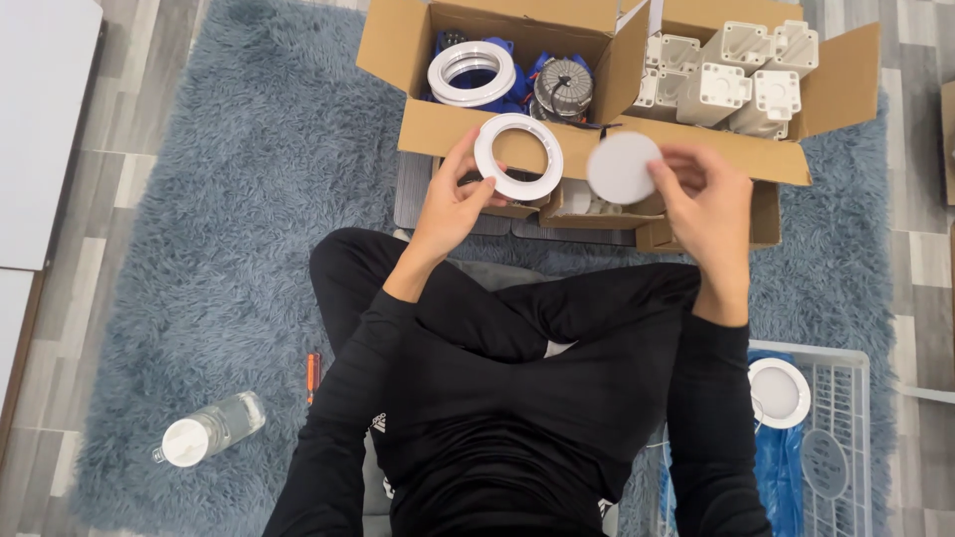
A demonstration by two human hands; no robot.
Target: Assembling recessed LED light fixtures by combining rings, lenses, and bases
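Left hand [453, 204] pinching white ring [517, 156], right hand [708, 204] gripping white disc [623, 167] (blurred), cardboard boxes [637, 139] just beyond

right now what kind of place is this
Likely a room at home used for assembly work: a shaggy blue rug on wood-look flooring, and cardboard boxes of white rings and plastic parts.
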